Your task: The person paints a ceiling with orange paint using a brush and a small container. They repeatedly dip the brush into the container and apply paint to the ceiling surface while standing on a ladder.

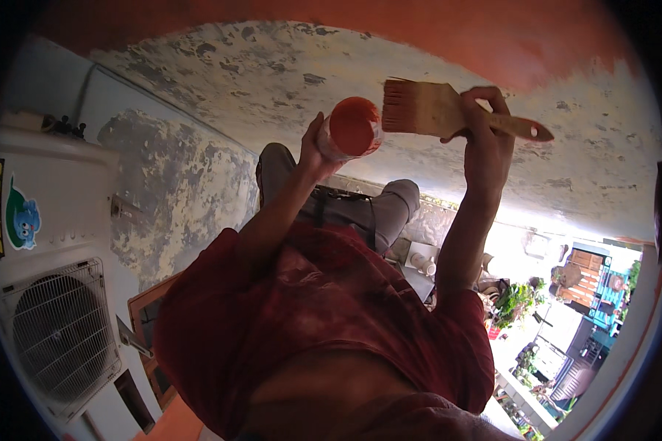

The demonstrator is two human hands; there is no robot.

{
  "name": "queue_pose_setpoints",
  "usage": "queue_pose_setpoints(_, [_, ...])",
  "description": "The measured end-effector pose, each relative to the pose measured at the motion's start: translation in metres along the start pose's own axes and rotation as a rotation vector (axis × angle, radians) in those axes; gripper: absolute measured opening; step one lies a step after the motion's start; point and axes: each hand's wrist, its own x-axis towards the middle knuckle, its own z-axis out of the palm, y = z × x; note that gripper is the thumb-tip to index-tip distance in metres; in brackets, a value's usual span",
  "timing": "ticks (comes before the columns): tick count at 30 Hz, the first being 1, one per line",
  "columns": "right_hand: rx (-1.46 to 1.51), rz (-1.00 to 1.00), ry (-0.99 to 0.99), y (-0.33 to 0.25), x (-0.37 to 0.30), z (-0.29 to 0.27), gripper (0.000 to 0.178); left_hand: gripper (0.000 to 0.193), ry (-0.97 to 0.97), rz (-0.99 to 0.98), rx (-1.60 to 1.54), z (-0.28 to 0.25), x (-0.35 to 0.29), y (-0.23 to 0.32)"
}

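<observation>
As the wide, flat brush with red-stained bristles and a pale wooden handle points its tips toward the round, paint-smeared plastic cup of orange-red paint, a gap shows between them. The person's right hand grips the brush where its handle narrows; the left hand is wrapped around the tilted cup. Beyond them spreads a flaking, cream-and-grey wall, its upper part coated orange-red. The step in hand seems to be loading or wiping the brush between strokes; the next move likely calls for steadying the cup and controlling drips.
</observation>
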Motion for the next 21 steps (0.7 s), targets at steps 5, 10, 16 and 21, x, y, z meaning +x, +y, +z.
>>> queue_pose_setpoints(5, [-0.283, -0.036, -0.215, -0.001, -0.005, 0.006, 0.013, 0.063, 0.126, -0.005, -0.026, 0.041, 0.004, -0.023])
queue_pose_setpoints(10, [-0.484, -0.035, -0.331, 0.007, -0.014, 0.010, 0.014, 0.062, -0.020, -0.004, 0.056, 0.015, 0.006, -0.034])
queue_pose_setpoints(16, [-0.492, -0.024, -0.345, 0.024, -0.019, 0.015, 0.013, 0.061, 0.079, -0.027, -0.001, -0.003, -0.005, -0.038])
queue_pose_setpoints(21, [-0.553, 0.034, -0.263, 0.014, -0.021, 0.018, 0.011, 0.060, 0.091, -0.037, -0.066, -0.018, -0.011, -0.034])
